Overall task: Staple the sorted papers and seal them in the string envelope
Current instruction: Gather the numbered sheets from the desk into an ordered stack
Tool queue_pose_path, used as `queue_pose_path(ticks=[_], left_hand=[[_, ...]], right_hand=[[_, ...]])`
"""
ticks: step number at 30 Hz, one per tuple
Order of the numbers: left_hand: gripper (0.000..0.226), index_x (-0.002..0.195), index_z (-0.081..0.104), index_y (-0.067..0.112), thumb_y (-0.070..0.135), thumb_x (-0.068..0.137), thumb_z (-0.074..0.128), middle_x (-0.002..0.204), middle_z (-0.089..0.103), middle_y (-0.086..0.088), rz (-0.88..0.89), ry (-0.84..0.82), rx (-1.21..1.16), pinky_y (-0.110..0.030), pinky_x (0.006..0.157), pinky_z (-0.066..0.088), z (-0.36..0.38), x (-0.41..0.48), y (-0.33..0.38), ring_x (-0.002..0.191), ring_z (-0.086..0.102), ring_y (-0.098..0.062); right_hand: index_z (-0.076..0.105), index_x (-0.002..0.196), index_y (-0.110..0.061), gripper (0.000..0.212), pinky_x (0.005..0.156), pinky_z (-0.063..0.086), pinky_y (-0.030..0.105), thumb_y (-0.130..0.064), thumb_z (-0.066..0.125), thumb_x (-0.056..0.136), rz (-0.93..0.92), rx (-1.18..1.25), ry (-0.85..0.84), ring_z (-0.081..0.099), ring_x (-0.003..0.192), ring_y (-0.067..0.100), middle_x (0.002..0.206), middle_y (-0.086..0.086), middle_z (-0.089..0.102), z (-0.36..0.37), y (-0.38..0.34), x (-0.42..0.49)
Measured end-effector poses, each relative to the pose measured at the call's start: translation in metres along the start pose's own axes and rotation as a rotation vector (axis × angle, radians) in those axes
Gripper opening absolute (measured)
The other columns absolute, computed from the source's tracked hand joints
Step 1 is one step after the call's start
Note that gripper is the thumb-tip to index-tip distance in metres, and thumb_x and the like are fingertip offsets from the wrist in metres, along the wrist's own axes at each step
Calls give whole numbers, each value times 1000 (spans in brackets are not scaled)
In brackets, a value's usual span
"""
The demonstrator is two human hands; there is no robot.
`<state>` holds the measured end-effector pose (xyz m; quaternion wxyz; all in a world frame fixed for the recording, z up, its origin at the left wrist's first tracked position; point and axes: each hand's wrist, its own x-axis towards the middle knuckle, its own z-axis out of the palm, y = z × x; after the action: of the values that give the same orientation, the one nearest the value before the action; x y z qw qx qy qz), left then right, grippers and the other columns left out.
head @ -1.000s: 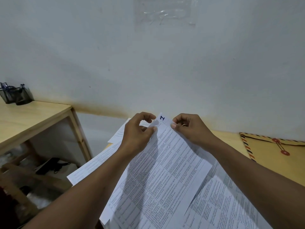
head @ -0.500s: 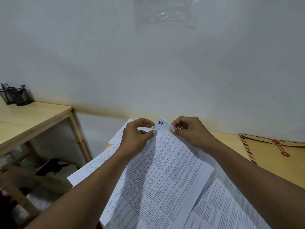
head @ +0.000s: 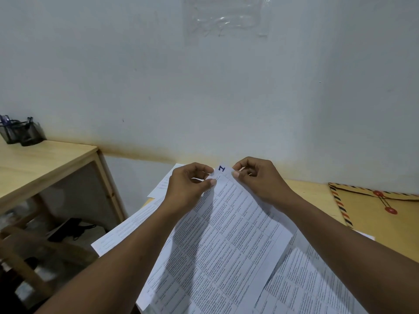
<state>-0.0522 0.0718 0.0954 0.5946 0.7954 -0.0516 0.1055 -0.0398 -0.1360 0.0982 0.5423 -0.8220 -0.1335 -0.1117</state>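
Observation:
A stack of printed sheets (head: pixel 229 241) with tables of text lies slanted on the wooden table, a blue "1" handwritten at its top corner. My left hand (head: pixel 188 186) pinches the stack's top edge just left of that mark. Right of the mark, my right hand (head: pixel 256 180) pinches the same corner with thumb and curled fingers. More printed sheets (head: pixel 301 286) lie underneath and to the right. A brown string envelope (head: pixel 371 211) with a striped border and two red discs lies flat at the far right. No stapler is in view.
Loose sheets (head: pixel 127 230) stick out over the table's left edge. A second wooden desk (head: pixel 45 162) stands to the left with a dark pen holder (head: pixel 20 132) on it. Below it lie a dark object and wooden chair parts. A white wall rises right behind.
Both hands and the paper's top corner have sunk slightly and come a little closer to the table. The grip is the same.

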Motion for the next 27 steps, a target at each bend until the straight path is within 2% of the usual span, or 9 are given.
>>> queue_pose_path(ticks=[3,5,7,9,15,19,23,27], left_hand=[[16,92,77,26,16,82,84,90,76,3,-2,-3,14,-32,66,57,0,-1,2,84,75,-23],[16,92,77,25,16,82,84,89,77,3,1,2,18,-32,66,57,0,-2,2,83,75,-22],[16,91,77,25,15,81,85,88,77,2,3,5,10,-28,63,55,1,-3,2,82,75,-21],[15,90,77,25,15,81,85,88,77,1,3,9,5,-23,60,54,2,-3,2,79,75,-20],[15,88,77,25,14,80,85,80,73,5,6,-21,-16,-26,63,51,1,-3,0,69,69,-10],[16,89,77,21,10,81,85,86,74,3,7,-57,-17,-27,63,52,0,-3,1,72,74,-15],[16,92,76,18,9,81,84,89,76,1,8,-62,-7,-30,64,57,0,-4,2,76,77,-17],[13,92,75,18,12,83,83,88,77,3,-4,-54,0,-21,57,52,1,-3,2,71,75,-10]], right_hand=[[71,95,-22,3,73,47,29,-22,72,92,3,-10,22,51,64,11,60,9,64,1,0,0],[72,92,-25,1,72,46,30,-24,72,92,2,-27,21,52,65,12,71,21,66,1,0,0],[73,89,-25,2,71,46,30,-24,72,91,0,-32,23,51,66,13,76,25,66,1,1,-1],[73,88,-24,3,70,46,30,-22,73,90,6,-33,38,51,66,12,77,23,68,2,2,-1],[73,83,-22,6,70,46,29,-20,77,86,27,5,63,53,65,11,72,16,68,2,2,-2],[75,84,-17,4,71,49,29,-17,79,85,20,16,75,57,68,11,83,19,72,2,1,-2],[75,86,-15,4,71,49,29,-15,78,85,14,9,70,58,67,10,82,17,73,2,2,-1],[75,86,-15,4,70,49,29,-16,79,85,13,-2,80,58,66,10,81,15,74,2,0,-1]])
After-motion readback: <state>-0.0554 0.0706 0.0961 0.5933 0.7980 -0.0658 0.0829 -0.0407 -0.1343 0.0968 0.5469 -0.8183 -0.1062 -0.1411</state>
